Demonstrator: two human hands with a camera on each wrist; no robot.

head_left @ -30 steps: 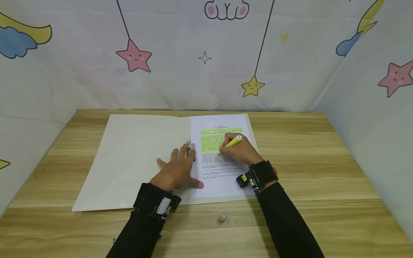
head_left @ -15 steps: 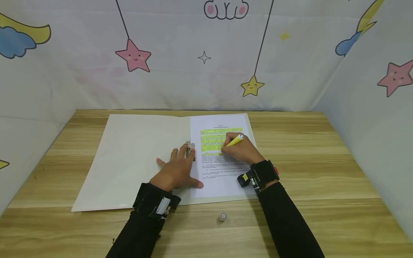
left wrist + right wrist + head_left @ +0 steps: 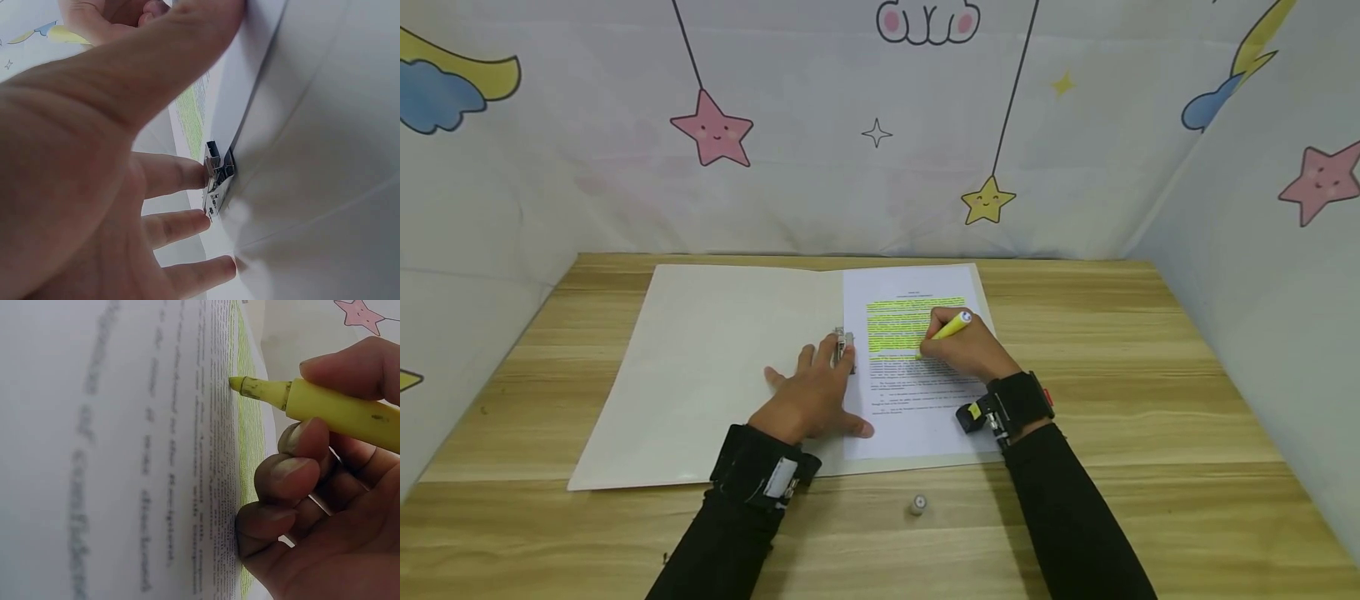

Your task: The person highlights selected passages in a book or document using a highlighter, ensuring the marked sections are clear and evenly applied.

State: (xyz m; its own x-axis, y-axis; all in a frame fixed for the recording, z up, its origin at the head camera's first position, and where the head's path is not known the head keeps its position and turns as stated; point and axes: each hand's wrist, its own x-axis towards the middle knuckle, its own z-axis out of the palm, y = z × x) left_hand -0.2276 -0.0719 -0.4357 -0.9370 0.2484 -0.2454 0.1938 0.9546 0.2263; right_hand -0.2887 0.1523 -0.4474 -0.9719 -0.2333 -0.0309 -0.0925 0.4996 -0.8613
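Note:
My right hand (image 3: pixel 970 346) pinches a yellow highlighter (image 3: pixel 344 415) between thumb and fingers, its chisel tip on the printed page (image 3: pixel 910 437). Yellow strokes cover the upper paragraphs, and the tip sits on a line just below them. With fingers spread, my left hand (image 3: pixel 811 396) rests across the open white folder's (image 3: pixel 715 358) fold. Its thumb lies on the page's left edge. In the left wrist view, fingertips touch or lie right beside the metal clip (image 3: pixel 217 175) at the fold.
A small grey cap (image 3: pixel 917 505) stands on the wooden table (image 3: pixel 1150 500) in front of the folder. Behind the table hangs a white cloth backdrop (image 3: pixel 805 192) printed with stars. Each wrist wears a black strap with a camera.
My right hand has slid slightly to the right with the highlighter, and the yellow stroke on the current line has grown longer. The left hand has stayed in place.

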